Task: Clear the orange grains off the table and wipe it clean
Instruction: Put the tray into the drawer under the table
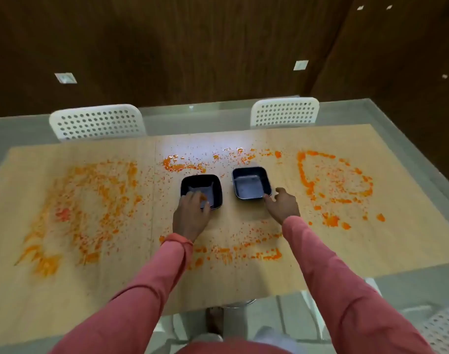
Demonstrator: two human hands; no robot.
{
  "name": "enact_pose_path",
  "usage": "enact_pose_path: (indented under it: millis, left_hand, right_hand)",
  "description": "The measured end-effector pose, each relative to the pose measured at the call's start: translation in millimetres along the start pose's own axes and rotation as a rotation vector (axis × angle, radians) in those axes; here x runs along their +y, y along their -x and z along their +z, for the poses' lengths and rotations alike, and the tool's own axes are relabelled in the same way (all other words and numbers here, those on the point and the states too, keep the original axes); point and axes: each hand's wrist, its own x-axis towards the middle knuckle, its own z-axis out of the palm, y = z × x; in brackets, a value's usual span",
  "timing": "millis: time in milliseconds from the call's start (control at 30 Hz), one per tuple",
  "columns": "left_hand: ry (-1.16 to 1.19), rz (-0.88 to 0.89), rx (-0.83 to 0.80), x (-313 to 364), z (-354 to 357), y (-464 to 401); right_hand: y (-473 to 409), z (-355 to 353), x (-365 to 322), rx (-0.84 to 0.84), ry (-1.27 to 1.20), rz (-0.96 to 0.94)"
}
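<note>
Head view: left hand (191, 213) grips the left bowl (201, 191); right hand (282, 205), fingers spread, touches the right bowl (251, 182).

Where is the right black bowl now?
In the head view, the right black bowl stands on the table just right of centre, beside the left black bowl, with the right hand at its near right corner.

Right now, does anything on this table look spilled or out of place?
Yes. Orange grains are spilled across the wooden table, thick at the left, in a ring at the right and in a band near the front edge. Both black trays look empty. The left hand holds one tray's rim; the right hand touches the other.
</note>
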Motion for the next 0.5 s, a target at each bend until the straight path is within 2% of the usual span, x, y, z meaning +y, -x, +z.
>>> enact_pose_path:
  millis: [167, 267, 400, 500]
  left_hand:
    - [0.005, -0.057, 0.020, -15, 9, -9]
    - [0.056, -0.069, 0.061, -23, 14, -8]
    - [0.112, -0.112, 0.195, -27, 15, -10]
    - [0.248, -0.259, 0.253, -32, 13, -14]
  right_hand:
    - [-41, 17, -3, -0.038, -0.164, 0.151]
    - [-34, 8, -14, -0.006, -0.226, 0.215]
    - [-16, 8, -34, 0.030, -0.349, 0.167]
    - [-1, 17, -60, 0.004, -0.441, 0.058]
